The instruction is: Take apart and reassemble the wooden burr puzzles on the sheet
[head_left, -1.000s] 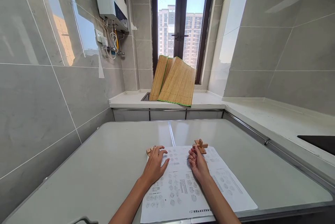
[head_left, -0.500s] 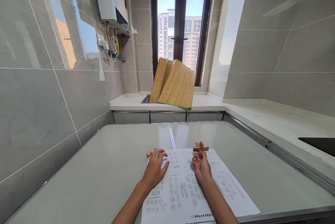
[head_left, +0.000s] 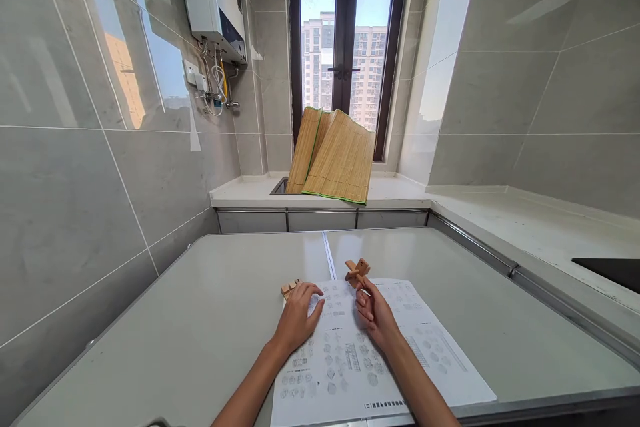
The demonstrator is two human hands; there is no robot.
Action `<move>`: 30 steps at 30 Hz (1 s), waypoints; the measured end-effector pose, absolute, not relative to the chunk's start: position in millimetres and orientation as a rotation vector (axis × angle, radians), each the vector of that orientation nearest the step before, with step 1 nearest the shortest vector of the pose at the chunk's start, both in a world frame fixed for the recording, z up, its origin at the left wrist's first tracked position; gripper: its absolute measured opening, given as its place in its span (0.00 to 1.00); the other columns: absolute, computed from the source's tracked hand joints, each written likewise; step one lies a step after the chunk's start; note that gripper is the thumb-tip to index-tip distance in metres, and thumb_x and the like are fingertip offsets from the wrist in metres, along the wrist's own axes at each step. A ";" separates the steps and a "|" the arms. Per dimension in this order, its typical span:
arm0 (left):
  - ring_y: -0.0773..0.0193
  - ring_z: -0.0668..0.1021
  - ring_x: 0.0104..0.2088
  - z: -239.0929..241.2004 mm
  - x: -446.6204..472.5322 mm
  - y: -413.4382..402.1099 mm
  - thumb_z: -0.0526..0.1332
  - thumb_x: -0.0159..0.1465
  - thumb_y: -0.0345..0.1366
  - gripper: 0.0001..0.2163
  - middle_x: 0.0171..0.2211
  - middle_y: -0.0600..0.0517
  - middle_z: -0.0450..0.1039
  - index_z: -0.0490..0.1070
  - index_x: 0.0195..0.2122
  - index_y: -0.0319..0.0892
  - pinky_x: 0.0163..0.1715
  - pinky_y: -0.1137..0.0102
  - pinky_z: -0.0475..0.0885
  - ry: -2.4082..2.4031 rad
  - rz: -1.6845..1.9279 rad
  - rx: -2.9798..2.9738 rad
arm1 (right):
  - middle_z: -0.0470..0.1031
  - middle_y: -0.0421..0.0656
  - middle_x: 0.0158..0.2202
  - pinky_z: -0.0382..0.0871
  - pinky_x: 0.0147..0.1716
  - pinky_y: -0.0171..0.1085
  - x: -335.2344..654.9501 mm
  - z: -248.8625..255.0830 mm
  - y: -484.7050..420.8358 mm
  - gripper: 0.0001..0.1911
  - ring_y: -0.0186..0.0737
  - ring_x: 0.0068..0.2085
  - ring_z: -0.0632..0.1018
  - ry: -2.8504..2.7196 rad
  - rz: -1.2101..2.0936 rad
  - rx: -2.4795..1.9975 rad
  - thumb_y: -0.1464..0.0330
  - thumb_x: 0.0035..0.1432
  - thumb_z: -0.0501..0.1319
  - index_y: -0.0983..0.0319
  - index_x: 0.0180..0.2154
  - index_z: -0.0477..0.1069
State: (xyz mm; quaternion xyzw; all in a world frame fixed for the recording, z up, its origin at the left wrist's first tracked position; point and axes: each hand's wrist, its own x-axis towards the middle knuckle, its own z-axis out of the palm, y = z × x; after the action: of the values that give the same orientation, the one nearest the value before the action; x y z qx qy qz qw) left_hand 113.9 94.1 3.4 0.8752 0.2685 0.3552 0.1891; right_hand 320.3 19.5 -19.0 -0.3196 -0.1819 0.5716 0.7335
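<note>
Matting of woven straw [head_left: 337, 160] with green edging leans on a white ledge [head_left: 400, 192] beyond the bench [head_left: 165, 327], covering the lower part of a dark-framed window [head_left: 345, 64]. A white heater [head_left: 213, 4] with pipes under it hangs on the tiled wall to the left, and a metal rail [head_left: 320, 210] runs along the far side of the bench. A printed sheet [head_left: 340, 380] lies flat across the near part, partly covered by both forearms. At its far left corner sit small wooden pieces [head_left: 289, 288], half hidden by the left grip [head_left: 299, 314], which rests palm down, fingers loosely spread and curved; whether they touch the wood I cannot tell. The right grip [head_left: 376, 312] pinches a wooden cross of joined blocks [head_left: 358, 272] between thumb and fingertips, at the sheet's far edge, near the bench's center seam [head_left: 329, 255].
</note>
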 end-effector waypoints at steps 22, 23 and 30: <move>0.48 0.77 0.53 -1.9 126.5 89.5 0.74 0.54 0.50 0.36 0.52 0.43 0.76 0.66 0.61 0.43 0.56 0.54 0.68 0.271 0.666 1.588 | 0.61 0.27 0.13 0.39 0.08 0.24 311.8 -13.4 5.4 0.21 0.21 0.09 0.48 -0.920 1.878 -0.545 0.51 0.64 0.60 0.59 0.29 0.62; 0.48 0.76 0.53 -1.9 126.7 89.9 0.74 0.54 0.50 0.38 0.53 0.43 0.75 0.64 0.63 0.43 0.57 0.54 0.68 0.277 0.684 1.588 | 0.61 0.27 0.14 0.39 0.08 0.24 311.3 -12.7 4.9 0.21 0.21 0.09 0.48 -0.930 1.876 -0.558 0.50 0.64 0.60 0.59 0.29 0.61; 0.46 0.75 0.56 10.2 124.4 86.6 0.74 0.54 0.51 0.37 0.55 0.42 0.75 0.66 0.62 0.42 0.57 0.55 0.68 0.289 0.735 1.661 | 0.62 0.28 0.14 0.41 0.07 0.25 305.3 -12.9 3.0 0.22 0.22 0.09 0.51 -0.941 1.796 -0.714 0.49 0.63 0.61 0.60 0.29 0.64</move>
State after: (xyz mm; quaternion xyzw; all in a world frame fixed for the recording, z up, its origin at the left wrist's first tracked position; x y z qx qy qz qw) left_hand 124.4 86.6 10.2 0.7183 0.1251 0.3178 0.6061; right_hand 305.3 3.0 -12.9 -0.2921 -0.3851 0.7349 0.4757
